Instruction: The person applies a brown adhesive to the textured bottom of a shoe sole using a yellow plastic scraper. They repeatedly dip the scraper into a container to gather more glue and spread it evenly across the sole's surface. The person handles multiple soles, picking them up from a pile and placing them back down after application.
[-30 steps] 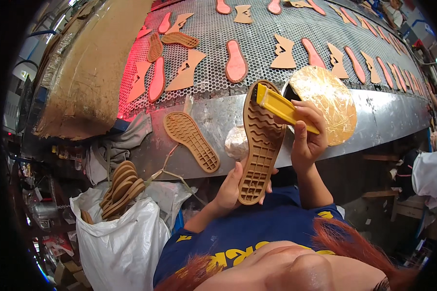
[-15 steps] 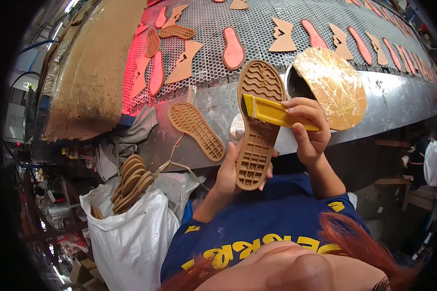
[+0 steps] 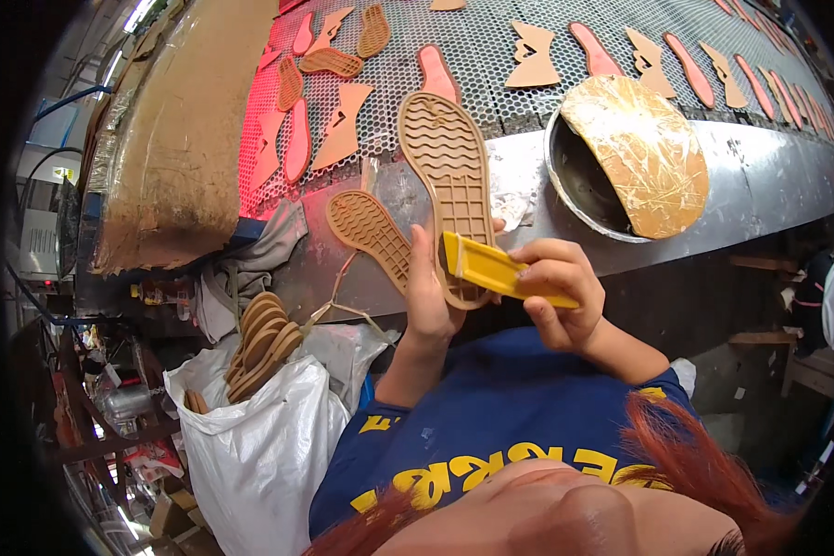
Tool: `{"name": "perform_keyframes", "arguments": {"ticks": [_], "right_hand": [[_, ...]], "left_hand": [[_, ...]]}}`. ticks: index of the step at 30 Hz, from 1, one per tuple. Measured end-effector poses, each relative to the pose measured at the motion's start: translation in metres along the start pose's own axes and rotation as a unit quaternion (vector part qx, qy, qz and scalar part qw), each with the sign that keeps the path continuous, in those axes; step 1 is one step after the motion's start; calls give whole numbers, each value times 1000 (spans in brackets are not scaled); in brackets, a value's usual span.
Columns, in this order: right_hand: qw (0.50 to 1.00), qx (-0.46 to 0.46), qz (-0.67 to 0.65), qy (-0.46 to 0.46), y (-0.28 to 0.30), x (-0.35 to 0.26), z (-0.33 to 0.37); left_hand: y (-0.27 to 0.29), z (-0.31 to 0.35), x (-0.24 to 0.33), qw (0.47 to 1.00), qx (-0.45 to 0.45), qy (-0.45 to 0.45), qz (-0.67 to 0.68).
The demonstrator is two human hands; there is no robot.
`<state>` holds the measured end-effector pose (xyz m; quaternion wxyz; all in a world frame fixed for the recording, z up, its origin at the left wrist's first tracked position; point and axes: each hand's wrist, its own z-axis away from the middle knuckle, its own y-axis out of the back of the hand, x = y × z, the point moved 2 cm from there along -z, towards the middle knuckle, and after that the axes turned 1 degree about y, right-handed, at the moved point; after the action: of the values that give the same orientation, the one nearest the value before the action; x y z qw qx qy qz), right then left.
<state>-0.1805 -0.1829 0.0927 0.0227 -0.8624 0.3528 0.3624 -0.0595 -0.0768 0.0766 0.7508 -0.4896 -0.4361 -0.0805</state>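
Observation:
My left hand holds a brown rubber shoe sole from beneath, its patterned tread facing up, toe end pointing away. My right hand grips a flat yellow-handled brush between thumb and fingers. The brush's tip lies over the heel part of the sole; its bristles are hidden, so contact cannot be told. Another brown sole lies tread up on the metal ledge, just left of the held one. Right of the held sole, a round metal pot stands partly covered by a tan, smeared board.
Beyond the ledge, a mesh conveyor carries pink-faced soles, tan cut pieces and brown soles. A cardboard-covered panel rises at left. Below it, a white sack holds several stacked soles.
The held sole has shifted left and away from me. The brush has moved from the sole's middle toward its heel end. One more brown sole shows on the conveyor's far left.

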Motion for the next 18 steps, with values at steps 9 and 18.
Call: {"name": "perform_keyframes", "arguments": {"ticks": [9,18], "right_hand": [[986,5,-155,-64,3,5,11],[945,-41,-299,-130,5,23,8]], "left_hand": [[-3,-6,4,998,1,-49,-25],[0,-4,9,999,34,14,-34]]}}
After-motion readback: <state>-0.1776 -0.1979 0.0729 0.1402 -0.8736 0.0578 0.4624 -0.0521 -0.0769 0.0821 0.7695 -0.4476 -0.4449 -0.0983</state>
